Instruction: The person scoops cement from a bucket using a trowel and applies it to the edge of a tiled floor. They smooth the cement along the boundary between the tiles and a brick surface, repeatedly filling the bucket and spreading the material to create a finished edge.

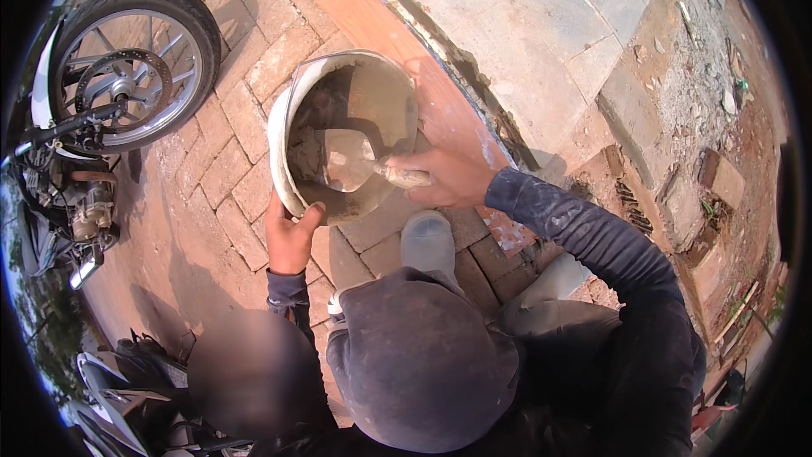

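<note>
While the left hand (289,237) is gripping the rim of the bucket (280,152), its fingers partly hiding behind the wall, the right hand (452,178) is clasping the trowel (408,177), forearm bending inward. The blade is showing within the bucket, shadow obscuring the contents. 1 motorcycle (91,216), partly cut off, is standing left; 1 boot (427,241) is showing near the bucket.

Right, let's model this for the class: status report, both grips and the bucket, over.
Left grip on bucket rim. Right grip holds trowel, blade inside bucket. Motorbike wheel off left, clear of bucket.
</note>
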